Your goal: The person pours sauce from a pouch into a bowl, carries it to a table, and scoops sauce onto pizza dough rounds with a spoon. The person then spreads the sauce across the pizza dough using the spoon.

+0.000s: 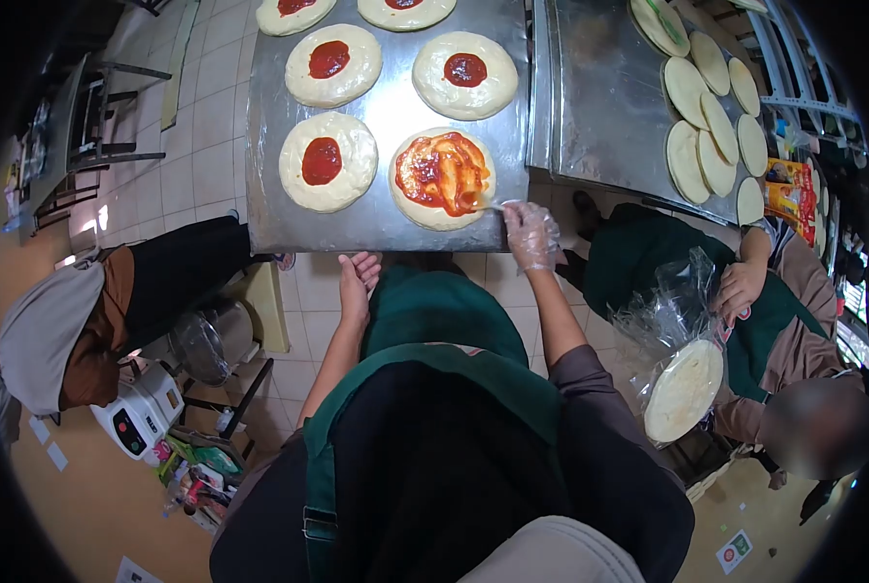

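Gloved in clear plastic, my right hand (531,235) is closed on the handle of a spoon (491,204) whose tip rests in red sauce. That sauce (439,175) is smeared over most of the nearest right dough round (417,213). Bare and with its fingers apart, my left hand (358,275) is at the front edge of the metal table (289,235) and holds nothing. The nearest left dough round (303,189) has an unsmeared patch of sauce (322,161) at its middle. Several more rounds with sauce patches lie farther back.
A second metal table (599,146) at the right carries several flat bread rounds (687,89). Beside me at the right, a co-worker (648,251) holds a plastic bag with a flat round (685,391). Another person (162,282) is at the left, near a white machine (143,408).
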Tool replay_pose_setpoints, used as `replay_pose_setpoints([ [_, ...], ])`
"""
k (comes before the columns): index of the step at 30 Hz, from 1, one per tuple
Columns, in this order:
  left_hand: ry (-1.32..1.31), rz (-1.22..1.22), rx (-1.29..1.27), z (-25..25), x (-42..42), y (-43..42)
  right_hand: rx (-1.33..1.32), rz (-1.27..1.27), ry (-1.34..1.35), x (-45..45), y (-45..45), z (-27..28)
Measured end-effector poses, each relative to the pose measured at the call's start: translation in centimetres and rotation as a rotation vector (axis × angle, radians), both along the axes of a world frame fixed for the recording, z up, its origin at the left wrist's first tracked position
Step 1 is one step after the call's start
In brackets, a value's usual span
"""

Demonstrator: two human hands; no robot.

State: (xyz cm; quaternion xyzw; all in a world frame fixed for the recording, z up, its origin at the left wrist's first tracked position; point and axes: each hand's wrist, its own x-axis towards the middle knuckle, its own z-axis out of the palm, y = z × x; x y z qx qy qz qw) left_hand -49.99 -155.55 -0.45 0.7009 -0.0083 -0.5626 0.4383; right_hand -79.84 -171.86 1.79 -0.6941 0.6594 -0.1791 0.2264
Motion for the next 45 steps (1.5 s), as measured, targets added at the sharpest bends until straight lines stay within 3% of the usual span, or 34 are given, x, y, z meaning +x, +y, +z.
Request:
replay_pose_setpoints([
  [2,-0.01,-0.016,-0.014,-0.1,-0.2,0.0,-0.001,-0.04,0.067,-0.9,-1.9,-0.5],
  [3,-0.015,-0.037,-0.019,-0.2,-0.1,0.2,-0.001,-0.039,-0.032,-0.9,-2.8,-0.1],
  [6,-0.001,-0.073,0.002,-0.4,0.1,0.6,0.251,-0.07,-0.016,0.0,-1.8,1.6],
  [7,0.01,-0.075,0.014,-0.2,0.0,0.5,0.035,0.017,0.081,-0.3,-0.3,0.2],
  [11,-0.042,-0.045,0.028,0.2,0.5,0.9,0.176,-0.146,0.0,-1.4,-0.7,-1.3],
  [15,-0.049,-0.037,0.028,0.1,0.6,0.8,0.154,-0.182,-0.064,0.2,-5.7,-0.4],
  [18,-0.033,-0.03,0.02,0.2,0.7,0.5,0.122,-0.168,0.047,-1.1,-2.9,-2.2],
  [22,-0.016,-0.012,0.029,-0.1,0.5,0.6,0.282,-0.234,-0.128,-1.6,-0.4,-1.5],
  [25,-0.005,-0.032,0.038,-0.3,0.6,0.9,0.122,-0.187,-0.045,0.3,-4.5,-1.7],
  [29,-0.009,-0.032,0.033,-0.2,0.9,0.4,0.228,-0.272,-0.004,2.9,-7.0,-0.4],
  [45,0.008,0.063,0.042,-0.2,2.2,1.4,0.221,-0.059,0.117,9.9,-9.2,2.5],
])
